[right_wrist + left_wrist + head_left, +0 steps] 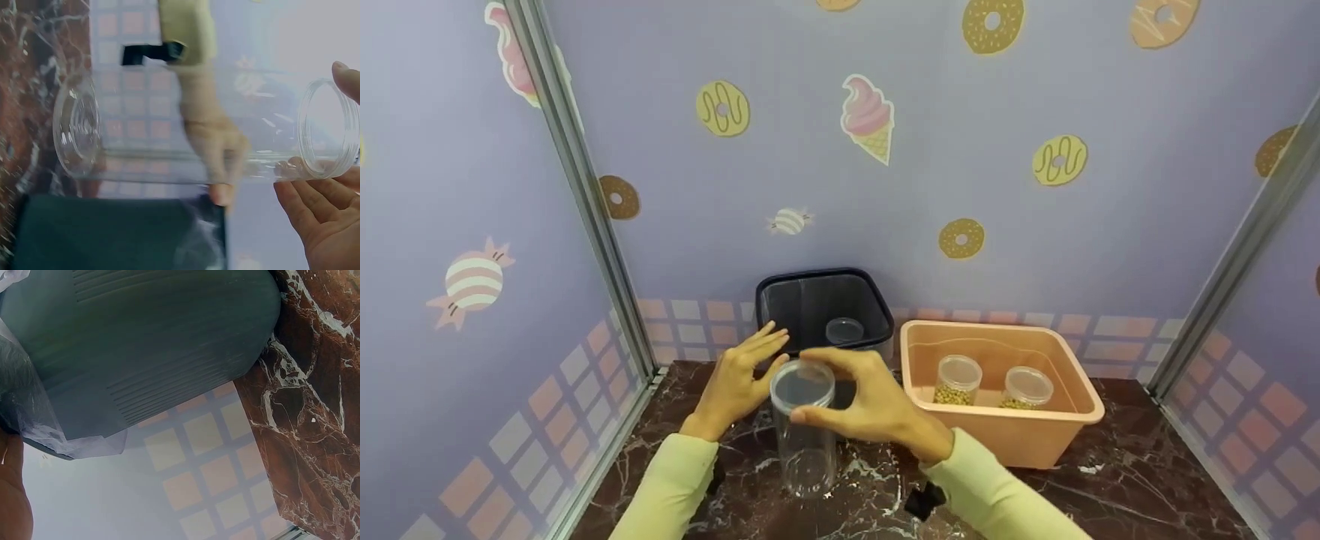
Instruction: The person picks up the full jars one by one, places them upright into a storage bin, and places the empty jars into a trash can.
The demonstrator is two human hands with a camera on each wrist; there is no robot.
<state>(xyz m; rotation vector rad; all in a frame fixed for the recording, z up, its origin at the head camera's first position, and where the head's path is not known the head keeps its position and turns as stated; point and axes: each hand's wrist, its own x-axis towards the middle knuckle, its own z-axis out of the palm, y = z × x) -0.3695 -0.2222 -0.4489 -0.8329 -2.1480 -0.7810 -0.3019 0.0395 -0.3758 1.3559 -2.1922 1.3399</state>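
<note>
While upright on the marble table (1110, 480), near its front edge, clear jar (805, 435) is gripped at its open rim by right hand (862, 405): thumb & fingers curled round the mouth, wrist bent, pale yellow-green sleeve (997, 502) coming in from front-right. Right wrist view: fingertips (306, 194) lie along the threaded rim, jar see-through, nothing inside.

Left hand (739, 375): fingers straight & spread, holding nothing, just behind-left of jar, between jar and dark bin; touching the jar or not – can't tell. Sleeve comes from front-left.

Dark bin (825, 307): square, w/ clear liner, at table's back edge against the wall, directly behind jar; small round clear lid (844, 330) lies in it. Left wrist view shows bin's ribbed side (140, 349) & the liner plastic close up.

Peach tub (1020, 435): right of bin & jar, toward back-right of table; 2 lidded small jars inside, side by side, left one (958, 381) & right one (1025, 388), both w/ yellowish beads at the bottom.

Right forearm sits between the jar and tub's near-left corner
</note>
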